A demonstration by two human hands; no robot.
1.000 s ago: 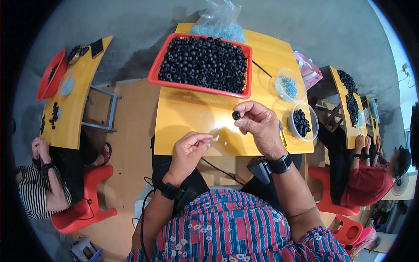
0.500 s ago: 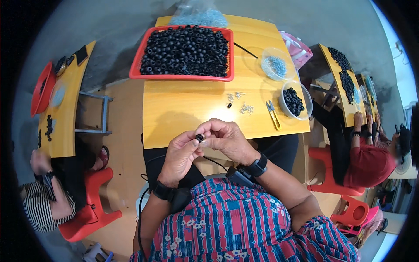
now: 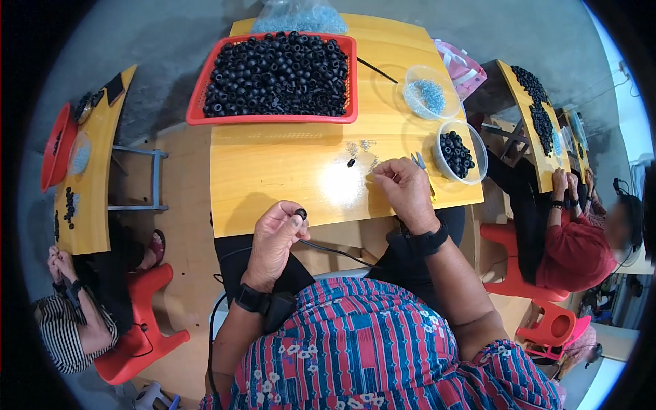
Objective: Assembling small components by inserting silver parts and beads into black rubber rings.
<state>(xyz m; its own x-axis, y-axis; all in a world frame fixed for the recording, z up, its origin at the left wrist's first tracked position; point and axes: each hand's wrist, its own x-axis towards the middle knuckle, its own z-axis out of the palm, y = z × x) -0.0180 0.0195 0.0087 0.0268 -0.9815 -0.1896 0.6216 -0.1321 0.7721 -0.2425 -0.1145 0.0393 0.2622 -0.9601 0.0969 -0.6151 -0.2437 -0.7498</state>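
Observation:
Between the thumb and fingers of my left hand (image 3: 272,242) is a small round black part with a hole (image 3: 301,214), held just off the table's front edge. My right hand (image 3: 408,195) reaches over the table (image 3: 273,184) with thumb and forefinger drawn together. Its fingertips are at small clear pieces (image 3: 367,145) scattered there; whether one is pinched cannot be seen. A single black piece (image 3: 351,162) lies beside them. Partly behind my right hand are yellow-handled thread snips (image 3: 432,190).
A red basket (image 3: 273,120) heaped with black parts stands at the back left. On the right are a clear tub of black parts (image 3: 484,160) and a bowl of pale-blue pieces (image 3: 427,97). A black stick (image 3: 377,70) lies behind. People sit at tables on both sides.
My hands have come apart. The left keeps the black part, lowered slightly leftward, while the right has moved right and forward to the scattered clear pieces.

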